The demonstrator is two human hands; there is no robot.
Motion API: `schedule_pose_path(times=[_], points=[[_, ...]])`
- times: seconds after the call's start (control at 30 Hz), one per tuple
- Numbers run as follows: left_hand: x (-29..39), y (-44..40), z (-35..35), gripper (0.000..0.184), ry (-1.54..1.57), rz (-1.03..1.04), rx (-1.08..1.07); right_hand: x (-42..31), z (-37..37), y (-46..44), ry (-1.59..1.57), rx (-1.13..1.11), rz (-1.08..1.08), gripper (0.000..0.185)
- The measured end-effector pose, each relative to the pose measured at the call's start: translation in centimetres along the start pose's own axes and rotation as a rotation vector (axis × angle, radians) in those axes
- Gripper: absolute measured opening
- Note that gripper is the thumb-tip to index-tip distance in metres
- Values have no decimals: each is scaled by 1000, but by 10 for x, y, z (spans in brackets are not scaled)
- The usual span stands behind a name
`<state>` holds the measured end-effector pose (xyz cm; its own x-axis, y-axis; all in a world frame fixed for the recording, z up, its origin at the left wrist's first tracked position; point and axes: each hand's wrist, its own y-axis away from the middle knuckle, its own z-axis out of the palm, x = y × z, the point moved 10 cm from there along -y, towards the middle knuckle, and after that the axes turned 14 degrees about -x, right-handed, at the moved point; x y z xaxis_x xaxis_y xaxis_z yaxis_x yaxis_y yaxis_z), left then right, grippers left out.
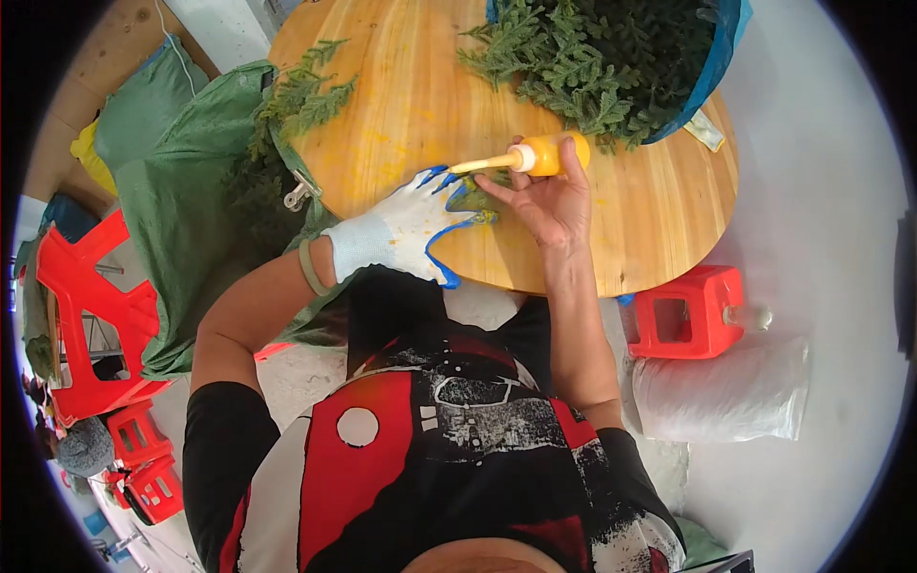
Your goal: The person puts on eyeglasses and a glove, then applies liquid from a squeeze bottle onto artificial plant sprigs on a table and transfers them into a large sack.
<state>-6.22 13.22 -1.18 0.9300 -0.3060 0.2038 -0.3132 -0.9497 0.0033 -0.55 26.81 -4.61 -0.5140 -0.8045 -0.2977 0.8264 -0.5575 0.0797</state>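
Observation:
My left hand, in a white glove with blue-coated fingers, is over the near edge of the round wooden table. A small green sprig sits among its fingers, partly hidden, and the thumb stands apart. My bare right hand grips a yellow squeeze bottle tipped on its side. The bottle's long pale nozzle points left, its end close to the gloved fingertips and just above the sprig. Yellow smears mark the glove and the wood nearby.
A blue bag full of green branches lies at the back right of the table. More sprigs rest at the left edge beside green cloth and a metal clip. Red stools stand on both sides.

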Motion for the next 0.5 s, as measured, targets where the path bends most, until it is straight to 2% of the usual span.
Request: schedule_pose_path(times=[0.27, 0.4, 0.5], points=[[11, 24, -5, 83, 21, -97, 76, 5, -12, -5, 70, 63, -27, 41], [27, 26, -27, 83, -25, -88, 193, 6, -14, -7, 71, 62, -33, 40], [11, 17, -29, 84, 49, -147, 197, 7, -17, -7, 72, 59, -22, 40]])
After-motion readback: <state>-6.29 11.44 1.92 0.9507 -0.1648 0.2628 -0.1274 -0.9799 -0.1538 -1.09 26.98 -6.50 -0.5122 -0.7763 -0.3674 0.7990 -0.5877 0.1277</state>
